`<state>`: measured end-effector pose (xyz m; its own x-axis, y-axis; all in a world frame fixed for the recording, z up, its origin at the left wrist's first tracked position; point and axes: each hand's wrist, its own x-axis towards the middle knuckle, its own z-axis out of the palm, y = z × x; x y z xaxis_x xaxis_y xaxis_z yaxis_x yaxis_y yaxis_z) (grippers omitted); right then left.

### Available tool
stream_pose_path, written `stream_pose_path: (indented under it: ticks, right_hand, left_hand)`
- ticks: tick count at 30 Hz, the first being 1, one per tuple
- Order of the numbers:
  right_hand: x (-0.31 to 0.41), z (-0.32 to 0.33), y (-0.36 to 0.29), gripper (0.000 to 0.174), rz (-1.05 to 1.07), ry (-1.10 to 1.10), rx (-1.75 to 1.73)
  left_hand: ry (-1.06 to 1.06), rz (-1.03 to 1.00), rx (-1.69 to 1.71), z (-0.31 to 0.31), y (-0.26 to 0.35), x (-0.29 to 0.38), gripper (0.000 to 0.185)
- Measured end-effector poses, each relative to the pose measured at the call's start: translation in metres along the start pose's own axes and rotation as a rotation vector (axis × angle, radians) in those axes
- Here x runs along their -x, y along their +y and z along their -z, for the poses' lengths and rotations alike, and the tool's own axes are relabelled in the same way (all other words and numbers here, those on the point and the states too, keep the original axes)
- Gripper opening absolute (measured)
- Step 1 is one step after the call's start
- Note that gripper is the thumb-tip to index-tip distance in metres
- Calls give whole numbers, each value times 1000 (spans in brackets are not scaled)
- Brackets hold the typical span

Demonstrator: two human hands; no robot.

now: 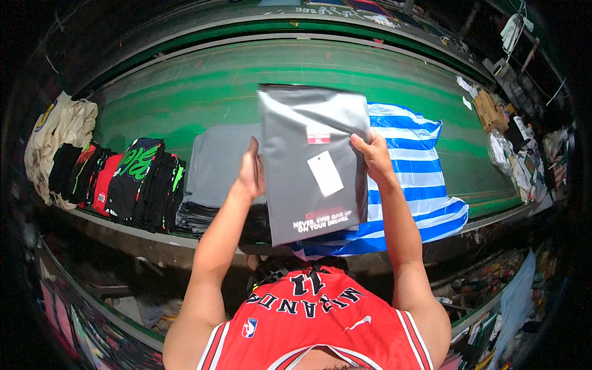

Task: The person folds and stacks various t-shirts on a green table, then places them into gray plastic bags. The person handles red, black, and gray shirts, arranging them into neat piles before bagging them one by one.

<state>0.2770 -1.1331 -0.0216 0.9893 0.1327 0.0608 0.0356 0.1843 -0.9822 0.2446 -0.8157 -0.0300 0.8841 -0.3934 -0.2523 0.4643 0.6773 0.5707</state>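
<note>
A folded black garment in a clear plastic bag (pixel 289 180), with a white hang tag (pixel 325 173) and a printed neck label showing, is held up in front of me. My right hand (pixel 375 155) grips its right edge, thumb on the front. My left hand (pixel 252 171) is at its left edge, thumb up; whether its fingers grip the bag cannot be told. Behind and to the left lies a stack of grey and black packages (pixel 215 171). A blue-and-white striped plastic sheet or bag (pixel 411 171) lies partly under the held package.
On the long green table (pixel 231 69), folded dark and red garments (pixel 136 180) stand in rows at the left, beside a cream cloth bundle (pixel 62 134). A cardboard box (pixel 489 111) and crumpled plastic (pixel 502 150) are at the right end. Another table edge (pixel 259 21) runs behind.
</note>
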Motion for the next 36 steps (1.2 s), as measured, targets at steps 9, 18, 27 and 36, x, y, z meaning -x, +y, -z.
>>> stream_pose_path:
  ticks: [9, 18, 27, 36]
  right_hand:
    - [30, 55, 144, 64, -307, 76, 275]
    - [6, 60, 187, 60, -126, 390, 752]
    - [16, 59, 184, 55, -95, 431, 1022]
    - [25, 52, 172, 64, -248, 307, 994]
  left_hand:
    - [362, 167, -1178, 90, -117, -21, 73]
    - [409, 16, -1571, 87, -134, -28, 85]
    - [401, -558, -1757, 110, -104, 14, 56]
    - [505, -150, -1982, 156, -49, 79, 29]
